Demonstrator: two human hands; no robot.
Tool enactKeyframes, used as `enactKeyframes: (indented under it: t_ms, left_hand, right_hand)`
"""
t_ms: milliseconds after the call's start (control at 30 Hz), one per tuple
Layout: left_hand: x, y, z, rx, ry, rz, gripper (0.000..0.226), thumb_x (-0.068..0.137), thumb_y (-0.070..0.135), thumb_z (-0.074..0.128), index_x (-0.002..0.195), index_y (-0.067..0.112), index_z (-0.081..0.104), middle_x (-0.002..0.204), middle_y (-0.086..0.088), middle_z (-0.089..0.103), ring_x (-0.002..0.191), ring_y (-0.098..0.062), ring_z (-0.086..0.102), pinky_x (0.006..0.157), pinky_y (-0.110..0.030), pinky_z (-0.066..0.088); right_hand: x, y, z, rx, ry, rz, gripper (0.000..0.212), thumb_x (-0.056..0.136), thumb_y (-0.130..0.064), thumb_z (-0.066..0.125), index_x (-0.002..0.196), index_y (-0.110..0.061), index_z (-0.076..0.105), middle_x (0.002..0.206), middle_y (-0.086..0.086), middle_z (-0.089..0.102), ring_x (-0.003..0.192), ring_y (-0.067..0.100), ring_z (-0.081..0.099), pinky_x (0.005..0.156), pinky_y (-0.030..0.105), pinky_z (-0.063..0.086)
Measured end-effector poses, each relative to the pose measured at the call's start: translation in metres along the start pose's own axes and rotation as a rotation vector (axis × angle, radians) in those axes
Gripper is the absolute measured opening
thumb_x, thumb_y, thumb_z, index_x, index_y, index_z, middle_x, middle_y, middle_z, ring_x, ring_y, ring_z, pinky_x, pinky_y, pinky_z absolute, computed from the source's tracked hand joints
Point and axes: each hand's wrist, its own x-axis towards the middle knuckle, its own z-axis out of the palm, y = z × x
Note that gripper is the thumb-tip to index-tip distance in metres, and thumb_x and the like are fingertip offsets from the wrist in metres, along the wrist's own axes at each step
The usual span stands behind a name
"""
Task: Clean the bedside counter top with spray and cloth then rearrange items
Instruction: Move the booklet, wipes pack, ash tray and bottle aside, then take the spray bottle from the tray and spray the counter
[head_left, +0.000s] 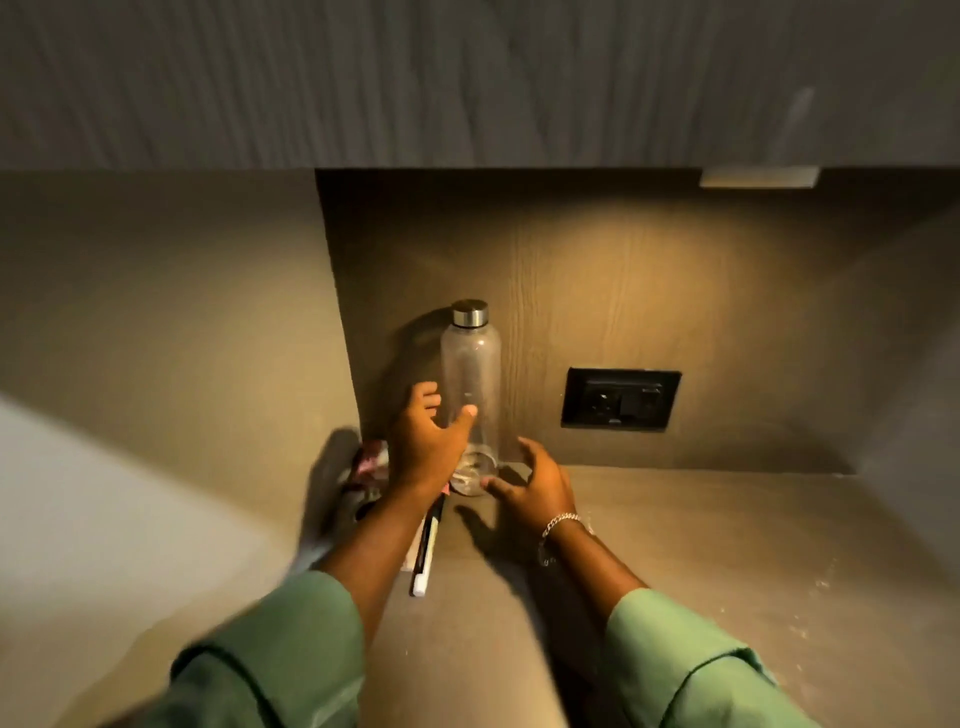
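A crumpled pink item (371, 457) at the left wrist's nine o'clock is blurred and half hidden. A clear plastic bottle (471, 384) with a metal cap stands upright in the counter top's (701, 545) back corner. The left hand (428, 441) spreads around it; the right hand (535, 486) is spread near its base at four o'clock. A black, white-tipped pen (427, 545) lies beneath the left forearm.

Clear empty bottle (471, 395) with steel cap, upright at counter top (701, 545) 11 o'clock corner; pen (427, 545) lying at its 7.
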Motion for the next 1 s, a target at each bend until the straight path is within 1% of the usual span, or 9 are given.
enactKeyframes:
  t_ms: [67, 100, 267, 333, 500, 633, 833, 933, 1000]
  left_hand:
    - [-0.039, 0.000, 0.004, -0.001, 0.137, 0.105, 0.021, 0.077, 0.028, 0.066, 0.092, 0.015, 0.063, 0.083, -0.009, 0.071, 0.077, -0.029, 0.067, 0.069, -0.038, 0.054]
    - [-0.061, 0.002, 0.011, 0.002, 0.103, 0.157, 0.014, 0.077, 0.028, 0.062, 0.085, 0.016, 0.062, 0.076, -0.006, 0.069, 0.071, -0.027, 0.065, 0.065, -0.036, 0.053]
    - [-0.161, 0.035, 0.071, -0.040, -0.376, 0.395, 0.016, 0.079, 0.023, 0.059, 0.091, 0.015, 0.065, 0.088, -0.003, 0.067, 0.078, -0.017, 0.061, 0.073, -0.026, 0.048]
    - [-0.201, 0.053, 0.098, -0.113, -0.506, 0.433, 0.014, 0.080, 0.022, 0.059, 0.092, 0.016, 0.065, 0.088, -0.002, 0.067, 0.079, -0.016, 0.062, 0.074, -0.028, 0.051]
    - [-0.321, 0.093, 0.179, -0.245, -0.821, 0.463, 0.018, 0.082, 0.020, 0.058, 0.095, 0.011, 0.066, 0.091, -0.008, 0.069, 0.079, -0.024, 0.066, 0.075, -0.034, 0.055]
    - [-0.433, 0.110, 0.234, -0.298, -1.002, 0.445, 0.013, 0.082, 0.015, 0.060, 0.093, 0.012, 0.067, 0.088, -0.004, 0.068, 0.076, -0.018, 0.065, 0.072, -0.021, 0.053]
    - [-0.599, 0.096, 0.332, -0.249, -1.269, 0.306, 0.021, 0.076, 0.015, 0.057, 0.093, 0.010, 0.068, 0.090, -0.002, 0.070, 0.077, -0.018, 0.066, 0.073, -0.029, 0.056]
    - [-0.669, 0.083, 0.383, -0.183, -1.372, 0.224, 0.025, 0.076, 0.017, 0.055, 0.096, 0.012, 0.068, 0.090, 0.000, 0.070, 0.077, -0.012, 0.065, 0.075, -0.030, 0.056]
    - [-0.712, 0.077, 0.416, -0.145, -1.432, 0.203, 0.029, 0.076, 0.016, 0.054, 0.100, 0.009, 0.069, 0.094, -0.004, 0.071, 0.085, -0.018, 0.066, 0.079, -0.029, 0.054]
  right_hand:
    - [-0.029, 0.001, -0.031, -0.083, 0.047, -0.073, 0.071, 0.074, -0.037, 0.081, 0.135, -0.013, 0.053, 0.135, 0.009, 0.059, 0.124, 0.024, 0.055, 0.102, 0.032, 0.045]
    - [-0.049, 0.005, -0.050, -0.114, 0.085, -0.097, 0.065, 0.076, -0.035, 0.080, 0.131, -0.012, 0.056, 0.132, 0.009, 0.060, 0.122, 0.024, 0.056, 0.101, 0.031, 0.044]
    - [-0.154, 0.035, -0.153, -0.225, 0.383, -0.124, 0.043, 0.078, -0.023, 0.075, 0.117, -0.008, 0.064, 0.120, 0.010, 0.065, 0.114, 0.024, 0.060, 0.100, 0.035, 0.047]
    - [-0.202, 0.054, -0.196, -0.285, 0.504, -0.064, 0.039, 0.077, -0.020, 0.075, 0.113, -0.008, 0.065, 0.114, 0.010, 0.067, 0.107, 0.024, 0.062, 0.095, 0.036, 0.050]
    - [-0.330, 0.125, -0.289, -0.354, 0.670, 0.211, 0.033, 0.077, -0.016, 0.073, 0.108, -0.008, 0.066, 0.108, 0.010, 0.067, 0.100, 0.025, 0.063, 0.091, 0.032, 0.048]
    - [-0.434, 0.199, -0.348, -0.356, 0.842, 0.418, 0.032, 0.075, -0.011, 0.075, 0.105, -0.009, 0.067, 0.104, 0.008, 0.069, 0.094, 0.022, 0.064, 0.085, 0.034, 0.051]
    - [-0.554, 0.331, -0.418, -0.274, 1.067, 0.708, 0.029, 0.073, -0.014, 0.079, 0.098, -0.016, 0.065, 0.096, -0.001, 0.068, 0.085, 0.016, 0.064, 0.078, 0.038, 0.055]
    - [-0.592, 0.389, -0.447, -0.246, 1.210, 0.827, 0.035, 0.069, -0.015, 0.083, 0.095, -0.018, 0.060, 0.093, -0.003, 0.065, 0.083, 0.017, 0.062, 0.077, 0.041, 0.055]
    - [-0.611, 0.426, -0.469, -0.183, 1.278, 0.882, 0.044, 0.068, -0.016, 0.084, 0.103, -0.015, 0.057, 0.099, -0.001, 0.065, 0.089, 0.018, 0.062, 0.081, 0.043, 0.055]
